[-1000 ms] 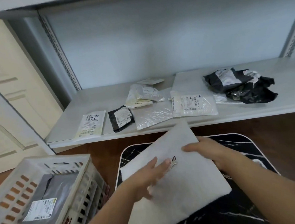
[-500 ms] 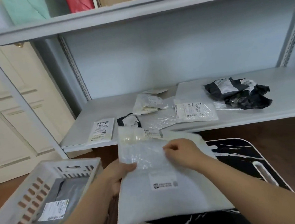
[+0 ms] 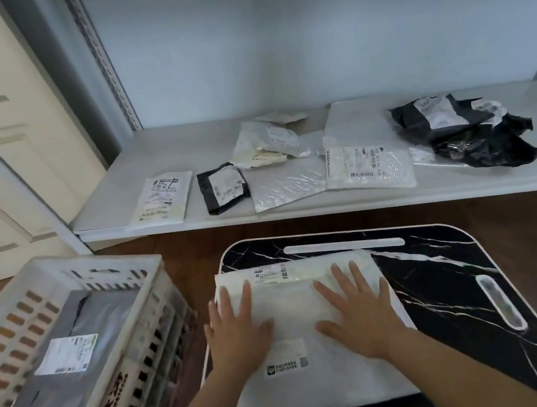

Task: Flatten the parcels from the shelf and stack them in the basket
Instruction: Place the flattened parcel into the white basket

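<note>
Two hands, left [image 3: 236, 332] and right [image 3: 361, 318], press spread flat on one white plastic mailer parcel [image 3: 301, 301] atop the black marbled surface [image 3: 462, 283]. One grey parcel [image 3: 64, 367] lies in the white slotted plastic basket [image 3: 81, 271]. Roughly eight parcels sit on the pale shelf [image 3: 159, 154].

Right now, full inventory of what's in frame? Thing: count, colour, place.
white mailer: 1, white, flat on the lap table, under both palms
lap table: 1, black marble-look, near centre
basket: 1, white, near left
grey parcel: 1, grey, in the basket
shelf: 1, pale grey, behind the table
black bags: crumpled pile, shelf right
small black parcel: 1, shelf left of centre
pale parcels: several, white or clear, shelf centre
door: 1, cream, left
left hand: open, pressing
right hand: open, pressing
</note>
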`<state>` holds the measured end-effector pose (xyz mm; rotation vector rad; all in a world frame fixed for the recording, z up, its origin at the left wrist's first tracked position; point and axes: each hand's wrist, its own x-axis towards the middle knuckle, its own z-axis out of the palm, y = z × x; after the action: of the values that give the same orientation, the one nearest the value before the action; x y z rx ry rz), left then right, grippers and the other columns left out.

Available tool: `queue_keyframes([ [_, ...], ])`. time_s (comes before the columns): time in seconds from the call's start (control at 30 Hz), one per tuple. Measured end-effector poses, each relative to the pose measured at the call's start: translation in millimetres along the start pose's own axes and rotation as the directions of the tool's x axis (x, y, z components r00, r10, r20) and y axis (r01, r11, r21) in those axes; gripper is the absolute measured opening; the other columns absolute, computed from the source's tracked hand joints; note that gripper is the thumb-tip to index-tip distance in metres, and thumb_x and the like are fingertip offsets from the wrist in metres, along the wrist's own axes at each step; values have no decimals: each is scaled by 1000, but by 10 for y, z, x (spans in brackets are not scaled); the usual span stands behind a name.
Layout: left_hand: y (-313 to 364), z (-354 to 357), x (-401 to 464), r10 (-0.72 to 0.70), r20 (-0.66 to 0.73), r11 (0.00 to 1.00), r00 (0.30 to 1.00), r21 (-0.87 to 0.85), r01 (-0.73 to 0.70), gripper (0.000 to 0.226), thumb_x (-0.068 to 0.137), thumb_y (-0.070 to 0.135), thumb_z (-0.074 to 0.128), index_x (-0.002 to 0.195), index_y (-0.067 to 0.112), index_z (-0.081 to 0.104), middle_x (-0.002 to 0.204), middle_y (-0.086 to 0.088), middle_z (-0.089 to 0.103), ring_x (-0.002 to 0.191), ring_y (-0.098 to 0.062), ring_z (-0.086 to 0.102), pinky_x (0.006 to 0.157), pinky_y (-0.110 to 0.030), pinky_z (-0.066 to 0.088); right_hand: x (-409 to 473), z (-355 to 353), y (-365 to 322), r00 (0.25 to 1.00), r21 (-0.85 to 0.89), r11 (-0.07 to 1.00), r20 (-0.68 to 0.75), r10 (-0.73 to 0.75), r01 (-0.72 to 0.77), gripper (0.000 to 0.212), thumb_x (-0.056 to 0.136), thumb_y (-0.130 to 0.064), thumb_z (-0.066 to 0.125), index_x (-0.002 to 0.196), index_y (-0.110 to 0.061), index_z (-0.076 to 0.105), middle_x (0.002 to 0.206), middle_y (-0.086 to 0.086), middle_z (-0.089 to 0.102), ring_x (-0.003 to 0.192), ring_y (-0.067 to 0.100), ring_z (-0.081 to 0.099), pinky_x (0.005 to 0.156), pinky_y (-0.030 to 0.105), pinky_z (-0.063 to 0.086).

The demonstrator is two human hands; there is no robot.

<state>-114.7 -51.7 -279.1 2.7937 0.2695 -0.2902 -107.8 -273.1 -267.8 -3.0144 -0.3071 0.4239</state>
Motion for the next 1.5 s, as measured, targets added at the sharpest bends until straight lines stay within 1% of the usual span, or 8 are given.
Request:
queue_keyframes([
  [0.1,149,236,79,175,19,970,984,168,-176,67,90,67,16,148,45,-10,156,1,-30,142,-34,-27,111,-63,-7,141,275,-95,998,-46,998,-40,-41,39,76,83,-81,6,147,-44,26,161,7,13,147,33,-1,105,66,0],
  [0.17,188,377,144,294,-37,932,955,232,-278,59,93,65,12,149,46,7,161,-1,-12,145,-36,-14,109,-69,-2,234,379,-125,997,-88,996,-62,-34,28,68,89,-76,20,143,-40,39,155,9,31,143,39,20,100,67,13],
  [0.27,150,530,261,308,22,919,951,252,-303,57,94,60,14,145,41,32,157,-5,26,142,-41,21,98,-70,17,341,499,-132,989,-149,986,-117,-92,74,66,91,-71,25,148,-39,32,158,9,25,144,42,20,94,76,17],
  [0.43,109,637,353,359,-38,903,933,266,-337,59,91,58,29,147,38,31,158,-5,23,143,-44,19,97,-78,18,440,604,-104,984,-133,987,-141,-107,89,69,90,-70,30,151,-39,24,161,8,17,145,42,13,92,83,17],
  [1.0,153,622,387,277,146,920,950,245,-306,59,96,59,11,144,36,34,153,-7,35,138,-44,30,94,-76,18,507,615,-69,993,-37,993,48,-109,111,67,91,-72,13,151,-42,19,161,3,16,147,37,9,93,81,18],
  [1.13,182,580,394,292,118,907,949,281,-314,63,85,63,-14,146,45,-10,161,-1,-9,145,-40,-11,101,-78,3,517,543,20,985,12,986,50,-166,166,74,75,-81,-3,138,-51,-26,148,-10,-42,136,22,-42,104,70,-16],
  [1.37,180,530,374,271,208,900,940,291,-324,62,81,70,-10,132,46,-37,152,4,-37,138,-34,-36,102,-74,-7,256,458,110,956,-63,981,245,-163,184,115,54,-100,24,136,-47,-35,140,-5,-54,127,20,-53,98,73,-22],
  [1.5,190,460,463,239,344,895,908,284,-343,93,70,92,16,128,47,-41,145,4,-48,132,-35,-43,97,-77,-12,314,431,55,944,-71,988,313,-105,134,123,53,-98,38,134,-46,-39,136,-3,-58,124,23,-55,93,78,-21],
])
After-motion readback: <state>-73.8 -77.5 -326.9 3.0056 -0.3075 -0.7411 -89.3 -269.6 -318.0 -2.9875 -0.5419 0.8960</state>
